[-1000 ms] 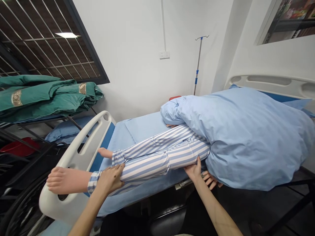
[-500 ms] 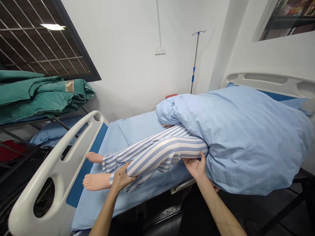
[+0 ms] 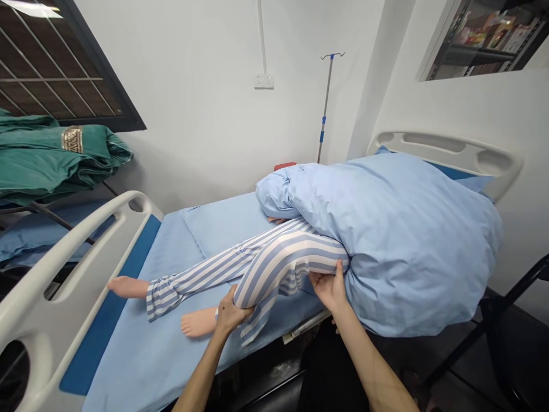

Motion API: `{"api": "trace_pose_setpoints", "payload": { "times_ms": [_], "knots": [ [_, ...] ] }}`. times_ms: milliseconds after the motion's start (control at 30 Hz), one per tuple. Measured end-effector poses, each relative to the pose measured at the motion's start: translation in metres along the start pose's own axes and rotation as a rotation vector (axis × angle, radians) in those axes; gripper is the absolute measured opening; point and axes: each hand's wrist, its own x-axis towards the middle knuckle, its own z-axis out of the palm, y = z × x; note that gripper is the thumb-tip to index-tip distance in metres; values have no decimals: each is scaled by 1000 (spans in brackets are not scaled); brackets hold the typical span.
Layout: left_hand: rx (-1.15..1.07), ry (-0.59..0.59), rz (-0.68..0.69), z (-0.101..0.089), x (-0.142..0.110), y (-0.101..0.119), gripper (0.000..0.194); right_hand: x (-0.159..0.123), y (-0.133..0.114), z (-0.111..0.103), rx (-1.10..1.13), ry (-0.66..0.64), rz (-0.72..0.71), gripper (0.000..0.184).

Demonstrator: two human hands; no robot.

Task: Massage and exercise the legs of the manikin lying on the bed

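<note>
On the bed lie the legs of what looks like a manikin in blue-and-white striped trousers [image 3: 295, 252]. The near leg is bent with its knee raised, and its bare foot [image 3: 198, 322] rests on the sheet. My left hand [image 3: 232, 312] is wrapped round that lower leg just above the ankle, gripping the trouser cloth. Under the near thigh, close to the quilt, my right hand [image 3: 330, 289] cups the leg with its thumb up on the side. The far leg [image 3: 206, 269] lies nearly straight. A blue quilt [image 3: 407, 240] covers the upper body.
A pale footboard [image 3: 100, 240] stands at the left end of the bed and a headboard [image 3: 450, 146] at the right. An infusion pole [image 3: 326, 103] rises behind the bed. Green folded cloth [image 3: 64, 160] lies on a rack at left; a dark chair [image 3: 514, 326] stands at right.
The near leg has bent more: its foot has slid toward the hips along with my left hand, and the knee is higher. My right hand stays under the thigh. The view has shifted.
</note>
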Motion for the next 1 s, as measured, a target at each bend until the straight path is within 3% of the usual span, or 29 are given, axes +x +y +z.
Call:
{"api": "trace_pose_setpoints", "payload": {
  "times_ms": [200,433,567,733,867,1000],
  "knots": [
    [32,-50,63,-22,5,-3,56,-3,-1,6,2,5,23,42],
    [222,-77,48,-51,2,-4,54,-4,5,5,-6,39,6,43],
    [385,-79,6,-86,-2,-16,60,-3,15,0,-11,57,-1,37],
    [594,-80,59,-147,-13,-26,66,-1,35,-11,11,51,-45,43],
    [775,-129,93,-191,-25,-3,63,6,54,-25,-42,86,-39,48],
    [947,-175,160,-213,-30,31,60,10,65,-36,-69,115,-17,41]
  ]
}}
